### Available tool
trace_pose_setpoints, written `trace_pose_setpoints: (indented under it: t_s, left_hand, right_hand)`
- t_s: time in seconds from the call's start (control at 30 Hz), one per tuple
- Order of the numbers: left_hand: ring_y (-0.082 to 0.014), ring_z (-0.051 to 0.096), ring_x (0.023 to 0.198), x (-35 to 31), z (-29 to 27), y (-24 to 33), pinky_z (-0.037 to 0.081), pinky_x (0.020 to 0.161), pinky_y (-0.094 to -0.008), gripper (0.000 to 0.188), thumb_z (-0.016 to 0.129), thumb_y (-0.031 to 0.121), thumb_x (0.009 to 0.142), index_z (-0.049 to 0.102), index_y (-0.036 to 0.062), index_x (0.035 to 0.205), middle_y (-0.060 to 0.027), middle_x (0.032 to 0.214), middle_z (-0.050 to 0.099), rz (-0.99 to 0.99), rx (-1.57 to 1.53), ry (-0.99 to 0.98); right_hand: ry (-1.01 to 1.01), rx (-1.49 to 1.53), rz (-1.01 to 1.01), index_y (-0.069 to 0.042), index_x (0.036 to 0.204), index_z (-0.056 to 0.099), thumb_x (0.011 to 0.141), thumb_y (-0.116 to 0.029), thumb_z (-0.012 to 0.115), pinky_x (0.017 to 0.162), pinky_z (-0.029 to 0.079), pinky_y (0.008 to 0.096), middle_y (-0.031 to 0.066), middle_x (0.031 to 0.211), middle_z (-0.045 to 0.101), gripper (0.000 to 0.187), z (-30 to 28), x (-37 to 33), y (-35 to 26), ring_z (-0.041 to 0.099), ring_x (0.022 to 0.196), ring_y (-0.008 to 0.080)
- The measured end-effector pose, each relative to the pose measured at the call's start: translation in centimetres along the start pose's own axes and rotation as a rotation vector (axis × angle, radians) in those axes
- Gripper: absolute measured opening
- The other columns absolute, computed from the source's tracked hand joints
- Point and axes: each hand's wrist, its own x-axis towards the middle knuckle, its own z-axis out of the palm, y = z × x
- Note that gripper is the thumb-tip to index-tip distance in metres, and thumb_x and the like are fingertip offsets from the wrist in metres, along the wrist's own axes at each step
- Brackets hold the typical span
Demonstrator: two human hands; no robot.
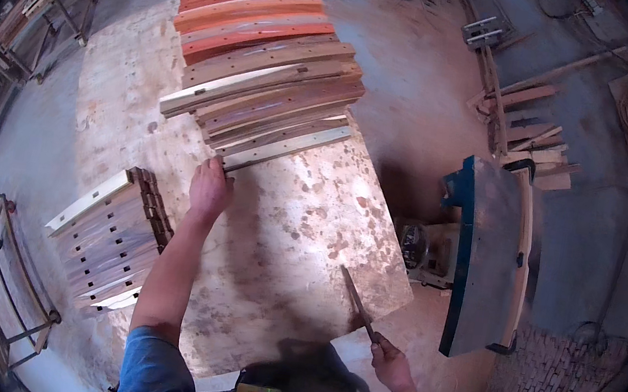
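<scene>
My left hand (210, 189) is closed around the left end of a pale wooden slat (288, 149) with small holes along it. This slat is the nearest in a row of slats lying side by side on a large stained board (302, 226). Beyond it lie several brown slats (282, 105), and farther off orange-painted ones (252, 5). My right hand (391, 363) grips one end of a long, thin, dark file (358, 301). The file's tip points away from me, over the board's near right part, apart from the slats.
A stack of slats with square holes (106, 236) sits at the left. To the right stands a machine with a flat grey table and teal edge (492, 259). Wood offcuts (536, 138) lie on the floor at the far right. Metal frames (2, 274) line the left side.
</scene>
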Motion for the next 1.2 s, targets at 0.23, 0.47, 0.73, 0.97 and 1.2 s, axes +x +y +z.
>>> trace_pose_setpoints:
  t_s: [0.23, 0.47, 0.73, 0.97, 1.2]
  left_hand:
    - [-0.0329, 0.059, 0.103, -2.4, -2.0, 4.2, 0.051, 0.085, -0.0446, 0.043, 0.074, 0.03, 0.079, 0.059, 0.0037, 0.11, -0.0148, 0.111, 0.06, -0.019, 0.23, -0.15]
    - [-0.035, 0.06, 0.1, 0.3, 1.2, 4.9, 0.05, 0.084, -0.0467, 0.03, 0.071, 0.027, 0.081, 0.058, 0.004, 0.097, -0.0161, 0.103, 0.06, 0.274, 0.218, -0.049]
    - [-0.0309, 0.069, 0.083, -8.2, 0.1, 12.2, 0.057, 0.074, -0.0389, 0.025, 0.053, 0.017, 0.093, 0.059, -0.0011, 0.11, -0.0183, 0.094, 0.069, -0.135, -0.737, -0.657]
    - [-0.0303, 0.071, 0.084, -23.7, 1.5, 23.8, 0.061, 0.072, -0.039, 0.033, 0.059, 0.014, 0.09, 0.054, -0.0049, 0.116, -0.02, 0.108, 0.066, -0.331, -1.615, -0.701]
    - [-0.0325, 0.07, 0.086, -36.7, 4.6, 37.8, 0.061, 0.072, -0.0434, 0.041, 0.064, 0.021, 0.088, 0.054, -0.0055, 0.119, -0.0211, 0.105, 0.066, -0.296, -1.974, -0.728]
  right_hand:
    - [0.007, 0.023, 0.031, -0.002, 0.138, 0.051, 0.101, -0.032, 0.052, 0.096, 0.05, 0.0377, 0.0224, 0.118, 0.067, 0.048, 0.2, -1.4, 2.3, 0.066, 0.112, 0.0306]
    - [-0.051, 0.071, 0.131, -0.009, 0.138, 0.054, 0.099, -0.031, 0.054, 0.093, 0.051, 0.0372, 0.0226, 0.116, 0.068, 0.044, -1.3, -1.3, 3.0, 0.067, 0.107, 0.0297]
    - [0.043, 0.189, -0.021, -0.009, 0.134, 0.058, 0.1, -0.028, 0.054, 0.079, 0.053, 0.0358, 0.0161, 0.096, 0.07, 0.04, -3.6, -2.8, 11.5, 0.067, 0.082, 0.0231]
    - [0.011, 0.384, -0.131, -0.004, 0.138, 0.055, 0.101, -0.02, 0.054, 0.062, 0.047, 0.0258, -0.0013, 0.072, 0.053, 0.04, -9.2, -3.7, 20.0, 0.051, 0.065, 0.0084]
    - [0.081, 0.388, -0.179, -0.006, 0.139, 0.053, 0.1, -0.024, 0.054, 0.076, 0.052, 0.0299, 0.0123, 0.096, 0.07, 0.043, -17.3, -5.6, 35.0, 0.063, 0.074, 0.015]
